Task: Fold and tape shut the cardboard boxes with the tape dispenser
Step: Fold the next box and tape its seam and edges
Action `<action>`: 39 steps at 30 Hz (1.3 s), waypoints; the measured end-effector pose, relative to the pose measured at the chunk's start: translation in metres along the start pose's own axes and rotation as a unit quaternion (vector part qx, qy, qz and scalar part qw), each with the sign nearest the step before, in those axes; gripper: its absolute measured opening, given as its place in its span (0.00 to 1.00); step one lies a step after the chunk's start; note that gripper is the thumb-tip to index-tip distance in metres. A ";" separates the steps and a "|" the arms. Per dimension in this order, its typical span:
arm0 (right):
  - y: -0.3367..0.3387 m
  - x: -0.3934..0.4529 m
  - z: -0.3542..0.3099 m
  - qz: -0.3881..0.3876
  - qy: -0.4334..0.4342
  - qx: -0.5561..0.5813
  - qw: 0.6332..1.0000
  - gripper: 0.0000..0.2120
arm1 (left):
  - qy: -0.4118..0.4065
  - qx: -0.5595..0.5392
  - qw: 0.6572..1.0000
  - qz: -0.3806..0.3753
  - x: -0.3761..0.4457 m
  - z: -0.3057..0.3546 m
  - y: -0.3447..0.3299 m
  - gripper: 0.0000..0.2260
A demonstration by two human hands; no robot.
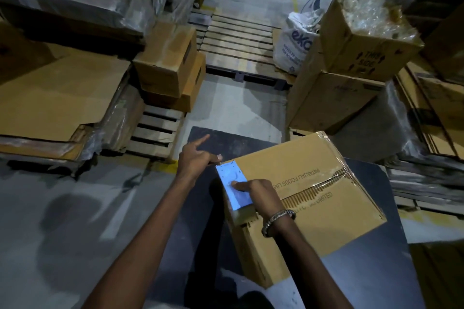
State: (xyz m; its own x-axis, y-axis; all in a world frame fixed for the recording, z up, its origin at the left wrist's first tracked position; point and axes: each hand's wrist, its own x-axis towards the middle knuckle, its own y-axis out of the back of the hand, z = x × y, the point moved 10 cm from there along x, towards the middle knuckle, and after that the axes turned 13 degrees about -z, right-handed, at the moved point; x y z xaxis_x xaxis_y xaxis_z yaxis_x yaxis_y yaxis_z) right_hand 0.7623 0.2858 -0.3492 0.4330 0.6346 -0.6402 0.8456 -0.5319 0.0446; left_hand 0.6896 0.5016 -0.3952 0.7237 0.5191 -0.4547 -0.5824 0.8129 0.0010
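Head view, far left: flattened cardboard sheets (57,98) lie stacked on a wooden pallet (155,133), with plastic-wrapped loads behind them.
Left of centre: two closed cartons (168,68) sit one on the other at the pallet's far corner.
Middle background: a bare slatted pallet (236,42) lies on the grey floor (50,208).
Left hand: the left hand (198,158) is at the box's far left corner, index finger pointing out straight, thumb and curled fingers pinching the far end of the label; what exactly it pinches is small and hard to make out.
Label: a pale blue-white label (232,183) lies along the box's left top edge, between the two hands.
Right hand: the right hand (258,195) rests on top of the box, one straight finger pressing on the label's middle; a metal bracelet (277,221) circles the wrist.
Task box: the cardboard box (313,198) stands on the dark desk (371,271) just in front of the person, flaps folded shut, clear tape shining along its seam and far edge, printing on top.
Right background: a white printed sack (293,45) stands beside an open carton (361,40) stuffed with clear plastic, which sits on another carton (331,103).
Far right: more flat cardboard stacks (439,118).
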 end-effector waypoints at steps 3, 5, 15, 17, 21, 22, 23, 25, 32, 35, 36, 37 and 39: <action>0.006 0.007 -0.001 0.029 -0.028 0.021 0.999 0.13 | 0.020 0.013 1.000 0.010 0.027 -0.028 0.010 0.44; 0.006 0.009 -0.001 0.032 -0.048 0.031 0.998 0.17 | 0.042 -0.013 0.999 0.009 0.020 -0.033 0.004 0.39; -0.004 0.024 0.005 0.021 -0.059 -0.021 0.998 0.32 | 0.003 0.035 0.999 -0.026 0.016 -0.031 0.006 0.12; -0.003 0.023 0.003 0.019 -0.060 -0.028 0.998 0.30 | -0.026 0.082 0.994 -0.068 0.017 -0.013 -0.001 0.10; -0.004 0.022 -0.002 0.010 -0.053 -0.030 0.998 0.31 | -0.016 0.161 0.971 -0.174 0.025 -0.008 -0.020 0.07; -0.005 0.023 -0.002 0.012 -0.052 -0.032 0.998 0.30 | -0.010 0.173 0.968 -0.183 0.027 -0.009 -0.020 0.09; -0.004 0.023 -0.002 0.021 -0.047 -0.039 0.998 0.28 | -0.006 0.183 0.965 -0.186 0.031 -0.009 -0.020 0.10; -0.002 0.024 -0.003 0.038 -0.037 -0.056 0.997 0.24 | -0.010 0.212 0.960 -0.182 0.036 -0.007 -0.018 0.09; -0.004 0.016 0.004 0.047 -0.020 -0.074 0.996 0.21 | -0.058 0.311 0.943 -0.104 0.038 -0.001 -0.012 0.10; -0.006 0.009 0.009 0.036 -0.013 -0.080 0.996 0.29 | -0.069 0.309 0.945 -0.080 0.034 -0.005 -0.011 0.14; -0.007 0.007 0.009 0.036 -0.009 -0.083 0.996 0.32 | -0.070 0.313 0.944 -0.073 0.033 -0.005 -0.011 0.14; -0.008 0.004 0.008 0.039 -0.006 -0.088 0.995 0.34 | -0.071 0.317 0.944 -0.064 0.031 -0.005 -0.011 0.14; -0.007 -0.001 0.005 0.048 -0.005 -0.104 0.993 0.33 | -0.075 0.327 0.941 -0.042 0.027 -0.003 -0.010 0.17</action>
State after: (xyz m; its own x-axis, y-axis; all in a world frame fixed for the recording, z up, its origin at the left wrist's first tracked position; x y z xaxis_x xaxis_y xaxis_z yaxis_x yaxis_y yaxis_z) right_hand 0.7548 0.2861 -0.3522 0.5126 0.5806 -0.6326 0.8472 -0.4619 0.2627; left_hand 0.7141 0.5066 -0.4103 0.8293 0.4381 -0.3468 -0.2044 0.8156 0.5413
